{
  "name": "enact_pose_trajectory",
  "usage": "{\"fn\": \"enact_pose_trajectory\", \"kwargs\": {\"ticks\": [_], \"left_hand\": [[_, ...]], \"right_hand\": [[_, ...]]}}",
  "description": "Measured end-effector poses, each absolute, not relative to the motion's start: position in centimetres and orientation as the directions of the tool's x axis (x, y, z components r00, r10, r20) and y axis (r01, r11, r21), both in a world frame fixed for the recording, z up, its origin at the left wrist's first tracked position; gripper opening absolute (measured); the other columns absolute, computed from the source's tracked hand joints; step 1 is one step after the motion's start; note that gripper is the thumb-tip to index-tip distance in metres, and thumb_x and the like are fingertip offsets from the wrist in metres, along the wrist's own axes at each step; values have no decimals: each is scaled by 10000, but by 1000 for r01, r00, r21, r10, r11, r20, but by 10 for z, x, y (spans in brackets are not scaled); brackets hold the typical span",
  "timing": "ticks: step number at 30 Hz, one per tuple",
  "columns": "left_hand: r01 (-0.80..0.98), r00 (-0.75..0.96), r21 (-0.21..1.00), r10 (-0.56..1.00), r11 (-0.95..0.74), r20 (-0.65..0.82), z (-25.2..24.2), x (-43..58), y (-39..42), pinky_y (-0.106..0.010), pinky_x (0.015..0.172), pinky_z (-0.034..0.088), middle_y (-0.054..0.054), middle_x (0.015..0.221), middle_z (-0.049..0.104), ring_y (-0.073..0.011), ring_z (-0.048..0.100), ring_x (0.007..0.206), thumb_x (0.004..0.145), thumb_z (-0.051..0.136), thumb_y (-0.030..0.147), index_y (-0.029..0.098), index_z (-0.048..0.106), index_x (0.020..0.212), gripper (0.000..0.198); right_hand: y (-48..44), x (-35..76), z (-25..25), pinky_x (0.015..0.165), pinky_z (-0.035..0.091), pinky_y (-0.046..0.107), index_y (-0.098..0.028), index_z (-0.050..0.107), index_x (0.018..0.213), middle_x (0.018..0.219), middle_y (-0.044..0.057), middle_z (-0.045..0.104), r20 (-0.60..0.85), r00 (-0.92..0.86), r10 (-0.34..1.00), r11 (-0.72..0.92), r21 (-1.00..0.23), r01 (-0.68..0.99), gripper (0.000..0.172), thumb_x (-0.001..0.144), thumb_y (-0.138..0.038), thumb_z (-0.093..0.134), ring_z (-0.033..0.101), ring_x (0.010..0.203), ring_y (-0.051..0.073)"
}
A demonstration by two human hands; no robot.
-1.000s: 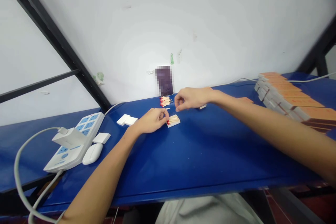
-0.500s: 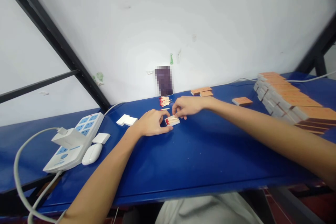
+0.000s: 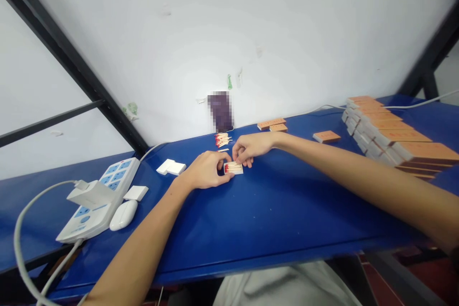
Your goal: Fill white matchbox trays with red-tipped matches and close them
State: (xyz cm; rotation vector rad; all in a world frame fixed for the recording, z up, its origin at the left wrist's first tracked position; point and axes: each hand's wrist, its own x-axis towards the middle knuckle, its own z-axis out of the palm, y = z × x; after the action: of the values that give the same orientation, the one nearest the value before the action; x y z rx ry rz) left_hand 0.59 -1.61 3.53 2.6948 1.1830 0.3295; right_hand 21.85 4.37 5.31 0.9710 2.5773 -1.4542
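A small white matchbox tray [image 3: 241,170] lies on the blue table, filled with red-tipped matches [image 3: 234,167]. Thumb and forefinger of my left hand [image 3: 207,169] grip its left end from the near and far sides. Over the tray's far right part, my right hand [image 3: 254,147] has its thumb and fingers pinched together, touching the matches or the rim; whatever is between those fingertips is hidden. Just beyond lies a loose pile of matches [image 3: 223,140], with a single match [image 3: 223,150] in front of it.
White tray-like pieces [image 3: 175,168] lie left of my left hand. Further left are a power strip [image 3: 124,172] with a plugged-in charger [image 3: 91,194] and a white earbud case [image 3: 124,215]. Orange matchboxes [image 3: 423,150] are stacked at right; others [image 3: 271,124] sit near the wall.
The tray has turned slightly and sits straighter, its matches lying more level. My right fingertips have shifted a little at its far edge. The whole view has moved slightly.
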Motion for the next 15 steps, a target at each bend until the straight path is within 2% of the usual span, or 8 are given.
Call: {"fn": "enact_pose_trajectory", "kwargs": {"ticks": [6, 11, 15], "left_hand": [[697, 645, 294, 751, -654, 143, 34, 8, -16, -240, 586, 361, 17, 687, 594, -118, 511, 591, 764, 652, 377, 193, 650, 935, 252], [689, 643, 325, 753, -648, 139, 34, 7, -16, -238, 591, 370, 17, 691, 603, -120, 525, 600, 757, 663, 377, 196, 654, 944, 260], [679, 643, 365, 756, -638, 125, 33, 7, -16, -237, 583, 375, 13, 672, 612, -117, 521, 582, 780, 639, 383, 187, 651, 901, 231]], "right_hand": [[42, 217, 53, 672, 495, 273, -132, 653, 896, 747, 31, 701, -315, -793, 521, 397, -733, 552, 344, 719, -421, 711, 650, 657, 143], [40, 215, 51, 659, 478, 263, -127, 648, 889, 728, 43, 687, -292, -805, 517, 423, -730, 537, 322, 788, -432, 622, 633, 651, 142], [38, 213, 50, 620, 438, 239, -145, 653, 865, 756, 29, 692, -262, -801, 538, 531, -633, 564, 385, 715, -497, 701, 612, 620, 124]]}}
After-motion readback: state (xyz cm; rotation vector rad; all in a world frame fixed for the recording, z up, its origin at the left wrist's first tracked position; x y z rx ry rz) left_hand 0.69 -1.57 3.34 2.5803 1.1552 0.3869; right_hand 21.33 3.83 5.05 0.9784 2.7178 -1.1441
